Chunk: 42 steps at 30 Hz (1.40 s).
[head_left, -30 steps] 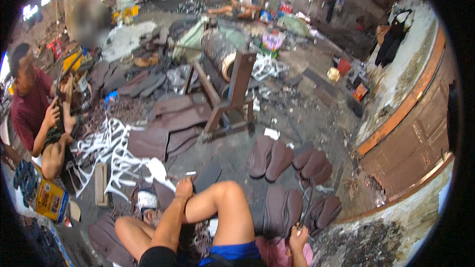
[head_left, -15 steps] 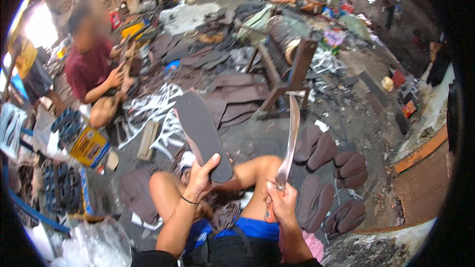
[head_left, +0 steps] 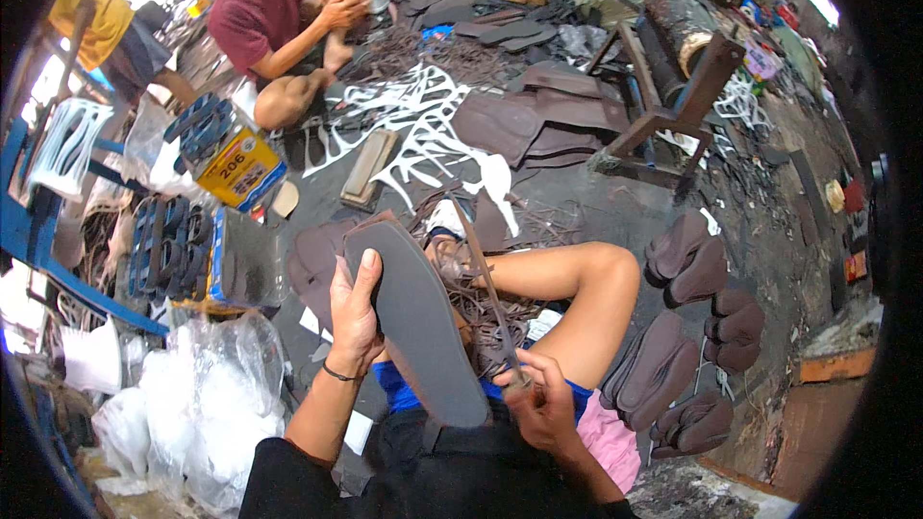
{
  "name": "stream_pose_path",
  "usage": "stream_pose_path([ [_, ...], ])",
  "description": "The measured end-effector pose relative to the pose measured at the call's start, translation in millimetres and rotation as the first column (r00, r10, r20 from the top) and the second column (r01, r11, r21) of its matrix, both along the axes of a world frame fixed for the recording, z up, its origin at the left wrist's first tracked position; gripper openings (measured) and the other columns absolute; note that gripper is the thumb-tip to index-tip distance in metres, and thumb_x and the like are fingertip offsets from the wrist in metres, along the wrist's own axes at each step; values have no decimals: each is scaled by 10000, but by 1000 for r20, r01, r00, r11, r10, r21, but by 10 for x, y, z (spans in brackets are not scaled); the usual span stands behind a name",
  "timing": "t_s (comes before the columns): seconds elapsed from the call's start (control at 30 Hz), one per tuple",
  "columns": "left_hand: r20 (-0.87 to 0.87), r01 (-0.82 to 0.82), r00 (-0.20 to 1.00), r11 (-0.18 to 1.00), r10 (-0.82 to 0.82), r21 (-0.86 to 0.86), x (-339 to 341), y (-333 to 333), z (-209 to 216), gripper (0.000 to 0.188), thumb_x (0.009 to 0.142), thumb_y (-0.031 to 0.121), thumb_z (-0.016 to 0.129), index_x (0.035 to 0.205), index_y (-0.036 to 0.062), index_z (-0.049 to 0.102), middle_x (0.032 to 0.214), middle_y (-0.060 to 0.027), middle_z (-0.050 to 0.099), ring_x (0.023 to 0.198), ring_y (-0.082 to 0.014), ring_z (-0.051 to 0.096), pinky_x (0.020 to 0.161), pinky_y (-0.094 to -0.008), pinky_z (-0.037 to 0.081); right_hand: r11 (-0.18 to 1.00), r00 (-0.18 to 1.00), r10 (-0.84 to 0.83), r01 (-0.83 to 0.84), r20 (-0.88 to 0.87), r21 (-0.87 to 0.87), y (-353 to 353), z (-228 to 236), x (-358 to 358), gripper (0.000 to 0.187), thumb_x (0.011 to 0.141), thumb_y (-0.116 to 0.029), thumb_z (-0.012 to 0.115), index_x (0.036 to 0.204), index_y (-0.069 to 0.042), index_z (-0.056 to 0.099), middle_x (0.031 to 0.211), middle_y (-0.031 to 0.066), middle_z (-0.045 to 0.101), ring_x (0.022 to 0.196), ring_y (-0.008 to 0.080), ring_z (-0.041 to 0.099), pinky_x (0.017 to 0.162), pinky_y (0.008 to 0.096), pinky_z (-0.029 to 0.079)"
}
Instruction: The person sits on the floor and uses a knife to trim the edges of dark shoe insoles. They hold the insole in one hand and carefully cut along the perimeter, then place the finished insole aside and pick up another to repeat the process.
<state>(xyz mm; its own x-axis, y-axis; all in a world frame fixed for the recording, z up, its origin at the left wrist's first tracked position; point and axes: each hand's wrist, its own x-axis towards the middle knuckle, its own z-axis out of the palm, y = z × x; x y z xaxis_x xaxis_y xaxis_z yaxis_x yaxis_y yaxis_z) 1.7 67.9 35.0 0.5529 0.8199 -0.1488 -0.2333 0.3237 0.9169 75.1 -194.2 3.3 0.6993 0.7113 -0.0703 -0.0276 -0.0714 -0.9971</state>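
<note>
A long dark grey shoe sole is gripped by my left hand, thumb on its flat face and the fingers behind. It is tilted over my lap, its lower end close to my body. My right hand is closed around a knife whose long, narrow blade points up and away from me. The blade stands just right of the sole's edge; whether it touches cannot be told. The knife's handle is mostly hidden in my fingers. Thin brown trimmings lie between my bent legs.
Tied bundles of brown soles lie right of my knee. Ahead are a wooden block, white cut-out scraps and a wooden stand. Left are a plastic bag and yellow box. A person in maroon sits far left.
The sole has come closer to my body and lower. My right hand has turned the knife leftward, bringing its blade near the sole's edge. The view has shifted down and left.
</note>
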Motion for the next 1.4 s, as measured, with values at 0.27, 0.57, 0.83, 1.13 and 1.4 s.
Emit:
stream_pose_path([
  [0.27, -42, 101, 993, 981, -109, -165, -424, -199, 212, 413, 999, 310, 620, 1315, 90, 468, 1149, -50, 606, 1004, -150, 627, 860, -315, 543, 985, 923, 161, -130, 349, -110, -276, 167, -54, 302, 858, -70, 732, 1148, 1, 687, 971, 133, 714, 627, 170, 557, 583, 271, 456],
  [0.57, -7, 192, 981, 972, -195, -136, -395, -293, 216, 462, 986, 258, 629, 1357, 66, 432, 1173, -85, 609, 1009, -174, 639, 879, -329, 546, 988, 862, 126, -65, 491, -140, -120, 319, 42, 364, 832, -87, 766, 1184, -38, 688, 1020, 138, 724, 759, 244, 679, 646, 335, 545],
  [0.83, -50, 348, 934, 934, -353, -84, -332, -316, 356, 529, 925, 237, 700, 1336, 24, 443, 1151, -94, 627, 1007, -164, 632, 875, -314, 534, 997, 890, 75, -70, 450, -27, 360, 663, 397, 296, 872, -93, 732, 1153, -9, 690, 918, 166, 711, 734, 267, 682, 650, 332, 530],
  [1.13, -339, 565, 808, 795, -481, 219, -492, 181, 539, 509, 866, 232, 782, 1228, -44, 554, 1114, -97, 676, 1007, -166, 635, 915, -327, 505, 989, 865, 131, -84, 485, -118, -182, 440, 384, 291, 836, -116, 775, 1099, -7, 716, 942, 159, 729, 698, 228, 676, 669, 329, 550],
  [1.4, -366, 728, 648, 684, -668, 41, -755, -104, 240, 505, 876, 224, 785, 1254, -33, 569, 1170, -97, 660, 1115, -174, 587, 1018, -350, 437, 906, 916, 333, -245, 224, -344, -638, 469, 227, 316, 796, -125, 803, 1090, -35, 728, 971, 119, 740, 735, 229, 681, 672, 327, 552],
])
